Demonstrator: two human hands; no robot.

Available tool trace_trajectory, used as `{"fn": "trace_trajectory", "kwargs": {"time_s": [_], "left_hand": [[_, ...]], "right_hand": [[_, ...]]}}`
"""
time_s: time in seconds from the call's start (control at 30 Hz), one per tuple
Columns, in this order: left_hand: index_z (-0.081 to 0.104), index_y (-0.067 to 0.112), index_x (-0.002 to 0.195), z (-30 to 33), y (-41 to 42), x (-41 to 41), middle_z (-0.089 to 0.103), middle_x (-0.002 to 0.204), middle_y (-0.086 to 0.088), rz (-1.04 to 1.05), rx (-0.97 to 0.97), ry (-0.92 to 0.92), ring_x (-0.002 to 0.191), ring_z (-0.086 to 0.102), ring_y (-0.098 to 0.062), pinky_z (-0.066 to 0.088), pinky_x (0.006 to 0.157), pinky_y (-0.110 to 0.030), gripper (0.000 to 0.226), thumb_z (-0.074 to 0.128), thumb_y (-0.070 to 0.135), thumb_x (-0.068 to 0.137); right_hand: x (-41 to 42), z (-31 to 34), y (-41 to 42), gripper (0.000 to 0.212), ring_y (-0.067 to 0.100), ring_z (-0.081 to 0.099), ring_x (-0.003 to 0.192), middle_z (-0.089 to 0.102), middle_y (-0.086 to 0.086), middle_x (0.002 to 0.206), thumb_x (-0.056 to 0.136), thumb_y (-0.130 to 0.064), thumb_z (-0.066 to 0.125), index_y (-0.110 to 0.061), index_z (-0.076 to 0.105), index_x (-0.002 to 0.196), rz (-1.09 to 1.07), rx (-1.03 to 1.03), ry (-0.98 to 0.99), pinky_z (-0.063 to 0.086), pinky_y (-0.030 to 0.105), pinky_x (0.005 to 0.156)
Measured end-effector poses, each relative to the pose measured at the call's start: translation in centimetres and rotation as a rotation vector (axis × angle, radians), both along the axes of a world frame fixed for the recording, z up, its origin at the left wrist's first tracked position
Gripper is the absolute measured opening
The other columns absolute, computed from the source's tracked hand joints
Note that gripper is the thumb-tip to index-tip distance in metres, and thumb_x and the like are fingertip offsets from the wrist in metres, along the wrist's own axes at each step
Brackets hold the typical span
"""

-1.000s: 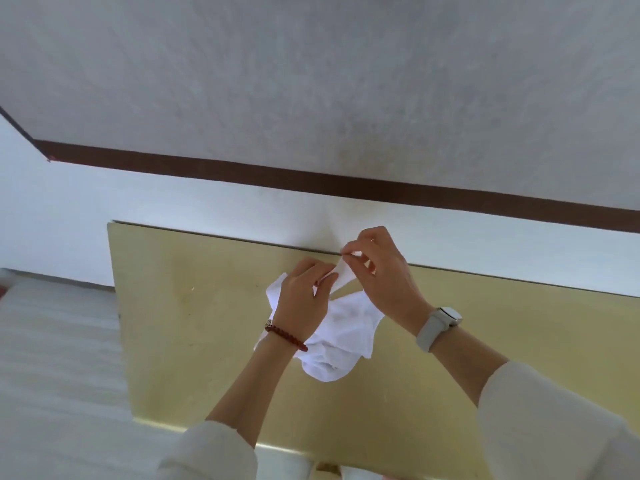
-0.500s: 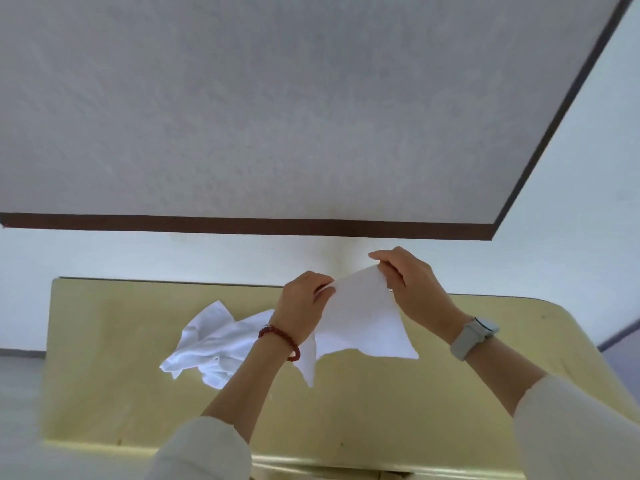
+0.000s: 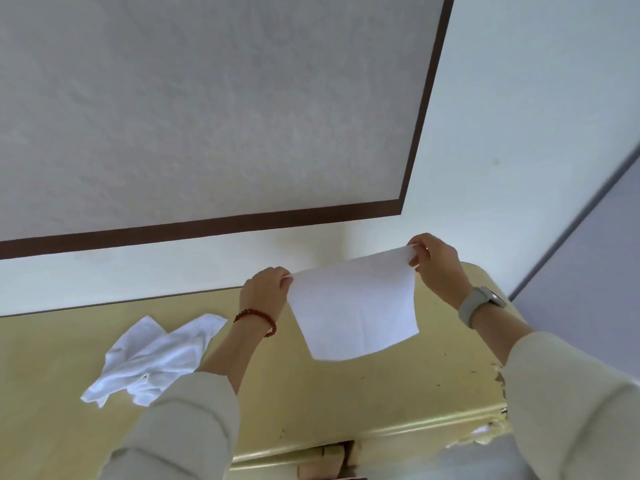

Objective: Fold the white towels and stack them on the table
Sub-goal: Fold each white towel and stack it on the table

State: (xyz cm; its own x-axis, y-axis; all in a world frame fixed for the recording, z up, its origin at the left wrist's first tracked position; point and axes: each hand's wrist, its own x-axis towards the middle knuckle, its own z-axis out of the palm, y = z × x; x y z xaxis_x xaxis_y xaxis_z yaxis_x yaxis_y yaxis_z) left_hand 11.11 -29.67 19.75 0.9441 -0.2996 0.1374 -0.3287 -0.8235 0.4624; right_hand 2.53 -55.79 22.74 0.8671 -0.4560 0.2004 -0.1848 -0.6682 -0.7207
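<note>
I hold one white towel (image 3: 353,310) stretched out in the air above the yellow table (image 3: 346,393). My left hand (image 3: 265,291), with a red bead bracelet at the wrist, pinches its upper left corner. My right hand (image 3: 438,265), with a grey watch at the wrist, pinches the upper right corner. The towel hangs flat below both hands, its lower edge curling above the tabletop. A crumpled heap of white towels (image 3: 152,362) lies on the table to the left of my left forearm.
The table stands against a white wall (image 3: 138,271) with a dark brown band. Its right end is rounded, with chipped paint near the front right edge (image 3: 498,382). A grey surface (image 3: 588,265) lies to the right of the table.
Both hands lifted one towel out of the heap and drew apart, spreading it flat in the air. The heap stayed behind on the left. The view swung to the right.
</note>
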Motion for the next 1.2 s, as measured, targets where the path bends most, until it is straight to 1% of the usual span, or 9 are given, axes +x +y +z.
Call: {"fn": "trace_trajectory", "kwargs": {"time_s": [0.23, 0.37, 0.47, 0.63, 0.73, 0.87, 1.03, 1.1, 1.2], "left_hand": [[0.071, 0.008, 0.088, 1.0, -0.1, 1.5, 0.068, 0.088, -0.008, -0.084, -0.227, -0.388, 0.085, 0.061, -0.029, 0.047, 0.076, -0.036, 0.011, 0.061, 0.011, 0.085], [0.073, 0.013, 0.082, -3.5, 1.0, 0.2, 0.066, 0.082, -0.004, -0.153, -0.238, -0.439, 0.084, 0.052, -0.017, 0.046, 0.071, -0.032, 0.02, 0.056, 0.023, 0.081], [0.073, 0.016, 0.082, -9.0, 2.3, -1.8, 0.066, 0.083, -0.003, -0.236, -0.157, -0.332, 0.086, 0.045, -0.014, 0.046, 0.071, -0.032, 0.016, 0.058, 0.022, 0.079], [0.074, 0.014, 0.089, -17.6, 4.7, -7.1, 0.066, 0.092, -0.004, -0.33, -0.005, 0.083, 0.094, 0.055, -0.022, 0.053, 0.071, -0.035, 0.016, 0.067, 0.004, 0.079], [0.071, 0.013, 0.1, -20.1, 5.5, -9.4, 0.063, 0.105, -0.004, -0.291, 0.037, 0.307, 0.107, 0.05, -0.022, 0.042, 0.089, -0.029, 0.018, 0.057, 0.012, 0.089], [0.069, 0.007, 0.102, -20.2, 4.4, -9.2, 0.065, 0.104, -0.007, -0.105, -0.093, 0.536, 0.099, 0.057, -0.022, 0.042, 0.088, -0.027, 0.019, 0.058, 0.014, 0.089], [0.067, 0.009, 0.092, -19.0, 1.7, -5.9, 0.062, 0.076, 0.008, 0.154, -0.399, 0.596, 0.066, 0.056, 0.004, 0.042, 0.062, -0.004, 0.009, 0.059, 0.013, 0.088], [0.065, 0.01, 0.09, -18.8, 0.4, -4.1, 0.06, 0.074, 0.009, 0.205, -0.483, 0.564, 0.058, 0.053, 0.011, 0.041, 0.059, -0.003, 0.007, 0.058, 0.013, 0.088], [0.064, 0.009, 0.09, -19.1, -1.5, -1.3, 0.058, 0.072, 0.009, 0.256, -0.537, 0.512, 0.058, 0.051, 0.006, 0.042, 0.061, -0.01, 0.011, 0.055, 0.014, 0.091]], "right_hand": [[-1.1, 1.3, 0.0, 0.024, 0.022, 0.059, 0.087, 0.058, 0.007, 0.095, 0.093, 0.003, 0.034, -0.011, 0.054, 0.091, -0.045, 0.146, -0.188, 0.049, 0.025, 0.076], [-3.4, -2.9, 0.1, 0.023, 0.024, 0.058, 0.088, 0.058, 0.001, 0.094, 0.092, 0.003, 0.041, -0.014, 0.056, 0.091, -0.078, 0.139, -0.132, 0.05, 0.03, 0.082], [-6.2, -8.4, 0.7, 0.025, 0.026, 0.059, 0.087, 0.058, 0.002, 0.094, 0.088, 0.008, 0.045, -0.012, 0.06, 0.089, -0.074, 0.068, -0.034, 0.048, 0.033, 0.082], [-11.5, -18.6, 1.9, 0.02, 0.029, 0.062, 0.086, 0.066, 0.012, 0.096, 0.086, 0.009, 0.05, -0.003, 0.066, 0.09, -0.035, -0.004, 0.267, 0.034, 0.015, 0.072], [-13.6, -22.4, 2.4, 0.019, 0.03, 0.062, 0.092, 0.068, 0.011, 0.099, 0.087, 0.004, 0.05, -0.003, 0.066, 0.096, 0.012, 0.033, 0.421, 0.033, 0.016, 0.074], [-13.1, -22.9, 2.0, 0.018, 0.029, 0.062, 0.088, 0.069, 0.011, 0.097, 0.089, -0.001, 0.051, -0.002, 0.065, 0.099, 0.039, 0.066, 0.452, 0.036, 0.02, 0.072], [-9.9, -21.4, 0.8, 0.02, 0.017, 0.057, 0.082, 0.064, 0.002, 0.088, 0.086, 0.004, 0.05, -0.001, 0.067, 0.095, -0.001, 0.146, 0.301, 0.036, 0.011, 0.073], [-7.9, -21.3, 0.1, 0.021, 0.016, 0.056, 0.083, 0.061, 0.0, 0.088, 0.085, 0.006, 0.048, 0.0, 0.066, 0.096, -0.028, 0.192, 0.256, 0.038, 0.008, 0.072], [-4.9, -21.6, -1.0, 0.021, 0.015, 0.055, 0.081, 0.061, 0.002, 0.089, 0.087, 0.004, 0.048, -0.001, 0.066, 0.097, -0.065, 0.224, 0.203, 0.039, 0.001, 0.067]]}}
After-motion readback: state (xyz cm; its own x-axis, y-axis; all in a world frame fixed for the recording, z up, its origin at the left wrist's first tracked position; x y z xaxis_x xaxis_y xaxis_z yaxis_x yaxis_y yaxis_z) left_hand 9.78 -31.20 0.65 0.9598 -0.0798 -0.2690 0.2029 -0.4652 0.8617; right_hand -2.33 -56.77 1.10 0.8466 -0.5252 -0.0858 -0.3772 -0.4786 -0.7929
